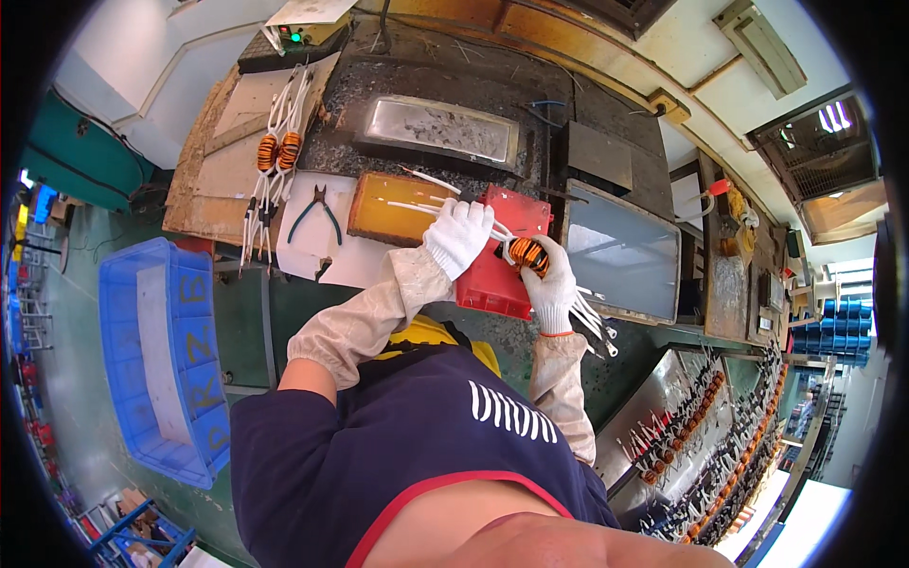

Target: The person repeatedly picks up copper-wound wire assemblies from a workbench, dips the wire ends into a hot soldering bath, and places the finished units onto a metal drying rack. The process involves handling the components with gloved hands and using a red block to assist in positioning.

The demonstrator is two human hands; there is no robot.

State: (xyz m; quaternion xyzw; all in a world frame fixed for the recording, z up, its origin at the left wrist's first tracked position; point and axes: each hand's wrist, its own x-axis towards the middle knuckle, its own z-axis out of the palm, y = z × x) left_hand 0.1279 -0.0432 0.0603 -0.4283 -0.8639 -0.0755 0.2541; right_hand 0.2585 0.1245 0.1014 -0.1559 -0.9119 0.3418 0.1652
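My right hand [551, 286], in a white knit glove, grips an orange-and-black wound ring coil [527, 255]. Several white sleeved leads [589, 317] with metal lugs trail down from beside that hand. My left hand [458, 237], also gloved, is closed round the coil's other white leads [500, 231]. Their ends [417, 205] point left above an amber-coloured block-like tray [383, 222]. Beneath both hands lies a red plastic box [507, 204], partly covered by them. The fingertips of my left hand are partly hidden.
Behind the amber tray sits a rectangular metal pot [440, 129] with a silvery surface. Cutting pliers [315, 220] and two wound coils [278, 151] lie left. A grey-topped tray [620, 248] stands right. A blue crate [156, 360] is lower left; racked coils [691, 426] are lower right.
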